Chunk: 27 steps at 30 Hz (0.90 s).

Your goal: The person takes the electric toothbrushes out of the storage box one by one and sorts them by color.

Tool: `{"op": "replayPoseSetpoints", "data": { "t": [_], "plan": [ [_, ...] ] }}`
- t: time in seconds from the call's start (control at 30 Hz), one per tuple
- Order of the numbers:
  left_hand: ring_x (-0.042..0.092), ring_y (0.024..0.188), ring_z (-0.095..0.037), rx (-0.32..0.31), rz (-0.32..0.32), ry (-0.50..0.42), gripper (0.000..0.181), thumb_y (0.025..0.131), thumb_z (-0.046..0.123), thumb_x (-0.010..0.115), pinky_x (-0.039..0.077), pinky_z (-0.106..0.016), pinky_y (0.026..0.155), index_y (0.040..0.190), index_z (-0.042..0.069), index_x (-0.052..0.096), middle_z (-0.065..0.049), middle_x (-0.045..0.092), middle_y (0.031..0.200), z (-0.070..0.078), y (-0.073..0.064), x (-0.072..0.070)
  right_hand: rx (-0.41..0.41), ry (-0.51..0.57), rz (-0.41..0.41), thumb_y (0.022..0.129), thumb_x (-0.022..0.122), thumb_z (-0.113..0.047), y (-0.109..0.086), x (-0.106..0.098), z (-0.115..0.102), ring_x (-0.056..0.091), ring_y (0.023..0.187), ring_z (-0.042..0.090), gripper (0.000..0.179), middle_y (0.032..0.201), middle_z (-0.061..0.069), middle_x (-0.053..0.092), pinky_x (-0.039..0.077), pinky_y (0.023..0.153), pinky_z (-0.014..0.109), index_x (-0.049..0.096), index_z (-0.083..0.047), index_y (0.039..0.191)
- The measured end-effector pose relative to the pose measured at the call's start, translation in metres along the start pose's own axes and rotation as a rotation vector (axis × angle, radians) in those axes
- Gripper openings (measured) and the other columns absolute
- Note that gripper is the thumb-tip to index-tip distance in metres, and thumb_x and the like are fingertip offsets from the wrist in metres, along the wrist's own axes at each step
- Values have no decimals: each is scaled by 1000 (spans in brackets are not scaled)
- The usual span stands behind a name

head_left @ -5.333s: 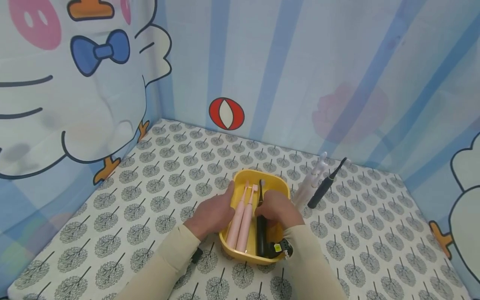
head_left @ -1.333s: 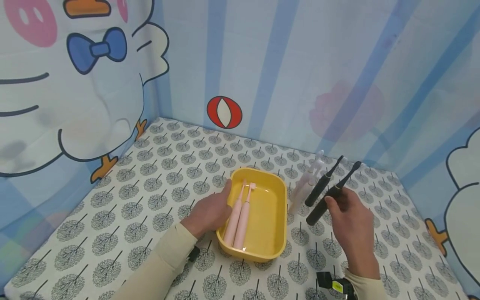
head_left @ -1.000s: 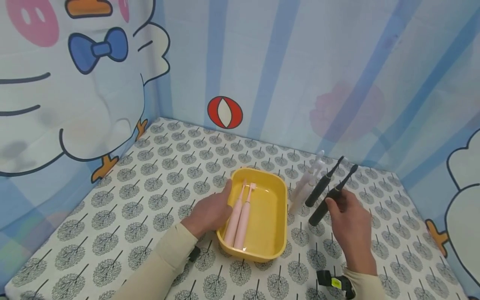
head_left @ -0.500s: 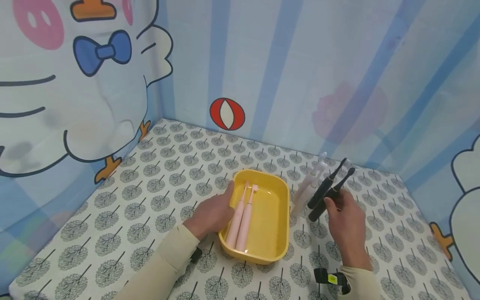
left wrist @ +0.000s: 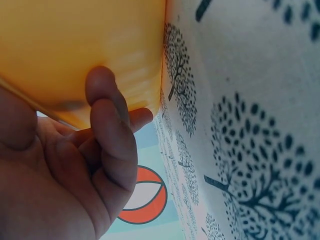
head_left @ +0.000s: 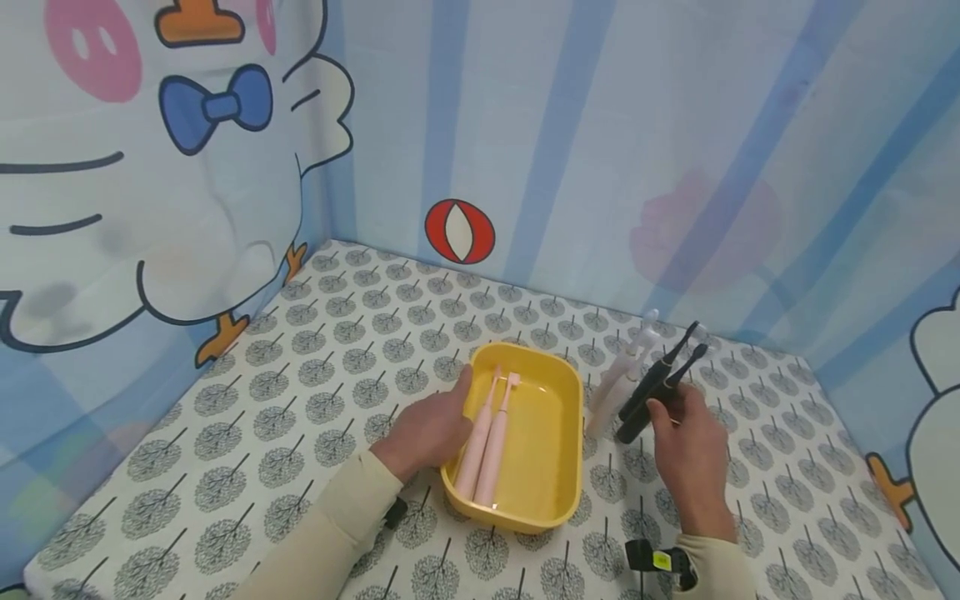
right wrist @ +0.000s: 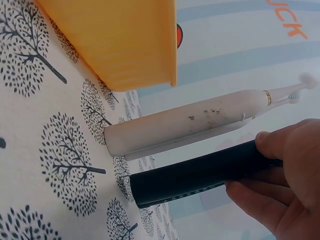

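Note:
My right hand pinches a black electric toothbrush by its handle, head up, right of the bin. The brush stands close to another black electric toothbrush; whether they touch I cannot tell. In the right wrist view its base is low over the cloth, contact unclear. Two white electric toothbrushes stand just left of the black ones. My left hand grips the left side of the yellow bin, thumb at the rim, fingers against the outer wall. Inside lie two pink electric toothbrushes, side by side.
A white cloth with a tree print covers the table. Behind it hangs a blue striped curtain with cartoon figures. The standing toothbrushes are close to the bin's right wall.
My right hand has taken the black toothbrush out of the bin to the right, then brought it down and left beside the other black one. My left hand stays on the bin.

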<state>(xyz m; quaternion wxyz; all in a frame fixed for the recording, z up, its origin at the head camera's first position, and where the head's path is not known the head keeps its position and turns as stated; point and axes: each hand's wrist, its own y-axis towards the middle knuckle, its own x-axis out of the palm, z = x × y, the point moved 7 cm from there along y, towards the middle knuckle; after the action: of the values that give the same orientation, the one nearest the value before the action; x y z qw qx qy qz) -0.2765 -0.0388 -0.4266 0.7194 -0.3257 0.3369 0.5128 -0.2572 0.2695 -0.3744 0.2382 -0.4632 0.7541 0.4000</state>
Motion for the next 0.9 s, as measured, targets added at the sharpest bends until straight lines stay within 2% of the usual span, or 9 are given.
{"op": "replayPoseSetpoints", "data": {
  "t": [0.27, 0.6, 0.9],
  "plan": [
    [52, 53, -20, -3, 0, -5, 75, 98, 20, 44, 44, -35, 50, 157, 12, -2, -4, 54, 73, 1, 0, 0, 42, 13, -74, 102, 51, -30, -2, 9, 5, 62, 103, 38, 46, 120, 21, 62, 47, 81, 55, 46, 0, 137],
    [52, 53, -19, 5, 5, 6, 74, 98, 19, 44, 45, -34, 52, 157, 10, 0, -4, 54, 75, 1, -1, -1, 22, 22, -33, 99, 56, -24, -5, 8, 7, 62, 104, 36, 43, 118, 22, 62, 48, 83, 53, 49, 0, 133],
    [52, 52, -19, 19, 19, 15, 74, 98, 20, 44, 44, -34, 49, 157, 10, 0, -3, 53, 71, 0, 1, 1, 40, 32, -27, 100, 54, -26, -5, 7, 8, 61, 108, 37, 48, 125, 23, 58, 48, 85, 53, 45, 1, 138]
  ]
}}
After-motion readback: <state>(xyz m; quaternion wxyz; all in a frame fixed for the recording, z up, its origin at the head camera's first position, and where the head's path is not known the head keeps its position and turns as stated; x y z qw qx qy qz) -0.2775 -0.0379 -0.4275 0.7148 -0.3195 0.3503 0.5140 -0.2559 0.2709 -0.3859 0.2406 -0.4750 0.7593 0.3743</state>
